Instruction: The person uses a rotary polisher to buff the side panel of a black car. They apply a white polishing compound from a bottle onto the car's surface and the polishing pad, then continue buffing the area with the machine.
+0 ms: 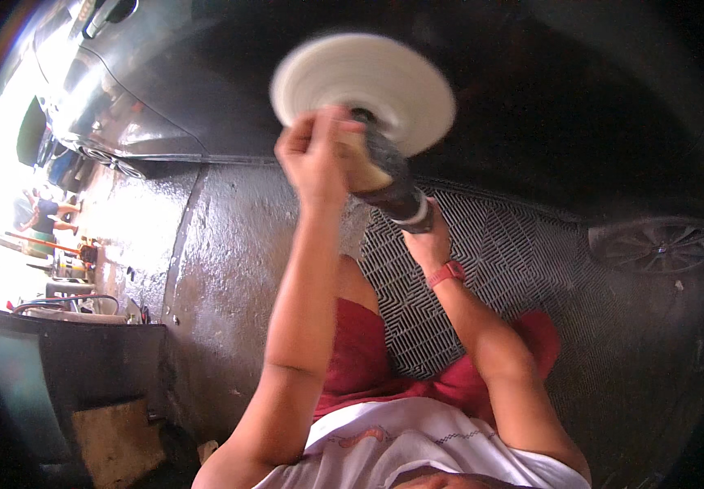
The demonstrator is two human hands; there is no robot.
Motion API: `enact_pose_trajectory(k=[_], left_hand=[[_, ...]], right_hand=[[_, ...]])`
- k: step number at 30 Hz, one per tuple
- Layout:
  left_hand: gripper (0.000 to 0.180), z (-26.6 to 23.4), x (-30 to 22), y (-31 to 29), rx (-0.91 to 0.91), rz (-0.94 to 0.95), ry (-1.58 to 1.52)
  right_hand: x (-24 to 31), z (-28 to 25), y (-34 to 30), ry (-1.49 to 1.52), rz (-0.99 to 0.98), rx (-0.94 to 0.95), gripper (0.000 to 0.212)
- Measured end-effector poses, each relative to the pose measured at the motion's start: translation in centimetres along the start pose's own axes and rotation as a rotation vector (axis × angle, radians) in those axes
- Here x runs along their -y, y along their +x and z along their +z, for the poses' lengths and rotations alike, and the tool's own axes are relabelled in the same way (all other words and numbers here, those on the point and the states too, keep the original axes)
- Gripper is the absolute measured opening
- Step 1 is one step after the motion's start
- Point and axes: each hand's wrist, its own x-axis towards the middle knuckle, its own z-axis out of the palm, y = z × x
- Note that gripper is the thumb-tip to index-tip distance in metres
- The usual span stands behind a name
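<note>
A power polisher [397, 183] with a dark body and a yellowish front part is in my two hands. Its broad, round white pad [360, 69] is smeared by spinning and stands at the dark car's side panel [531, 90]; whether it touches the paint I cannot tell. My left hand [315, 155] is closed at the polisher's front, just below the pad, its fingers slightly blurred. Around the rear of the tool body my right hand [429, 242] is closed, with its fingers partly hidden. A red watch [447, 274] is on the right wrist.
The car's wheels [663, 248] show at far right and left. A patterned floor mat [417, 301] lies below the polisher, beside shiny grey floor [229, 236]. At lower left stands a dark panel [107, 350] with a brown board [118, 442]. Another person [46, 216] is far left.
</note>
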Motion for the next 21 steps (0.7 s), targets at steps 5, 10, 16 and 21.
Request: enact_pose_trajectory(k=[5,10,16,21], left_hand=[[0.030,-9.3,-2.4,8.7,-0.297,-0.045,-0.217],[0.028,-10.6,-5.7,12.5,-0.268,-0.067,-0.280],[0.026,6.1,-5.8,2.6,0.039,0.030,0.012],[0.028,19.9,-5.9,-7.2,0.485,0.171,0.176]], right_hand=[[9.0,0.2,6.5,-0.235,-0.065,0.347,0.076],[12.0,-2.0,7.6,-0.072,-0.421,0.253,0.091],[4.6,-8.0,1.9,0.036,-0.229,0.016,0.085],[-6.2,-8.1,-3.1,0.330,0.118,-0.160,0.075]])
